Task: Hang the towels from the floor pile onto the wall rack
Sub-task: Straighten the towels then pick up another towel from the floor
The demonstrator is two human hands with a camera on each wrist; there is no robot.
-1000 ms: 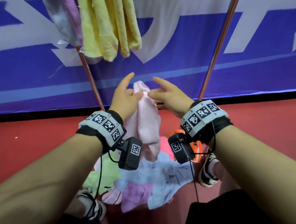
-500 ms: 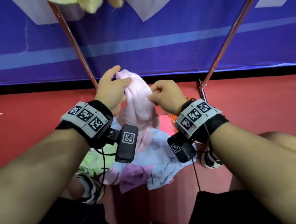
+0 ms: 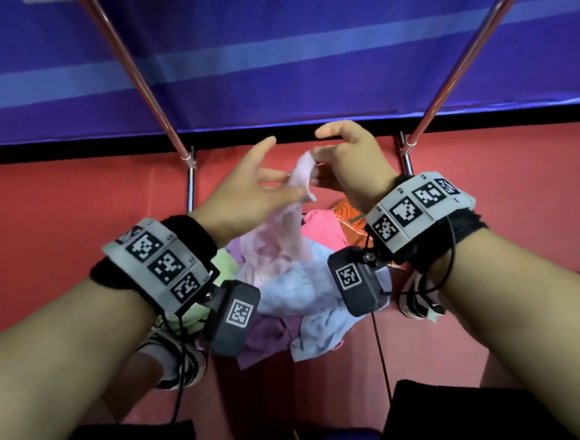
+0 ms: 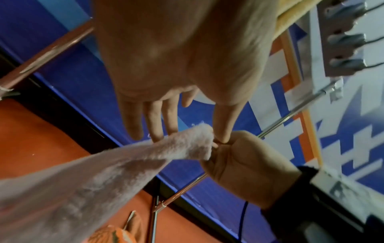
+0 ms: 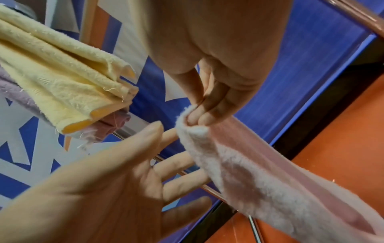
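A pale pink towel (image 3: 300, 179) is pinched at its corner by the right hand (image 3: 349, 162), above the floor pile (image 3: 310, 300). The left hand (image 3: 245, 196) is held released beside the towel, fingers straight.

Pale pink fluffy towel (image 3: 298, 186): top corner pinched in right-hand fingers (image 5: 199, 115), rest trailing down from them onto floor pile (image 3: 310, 300) below. Pile: blue, purple, green, pink, orange towels, crumpled. Yellow towel (image 5: 62, 78) draped on rack, above and left of fingers.
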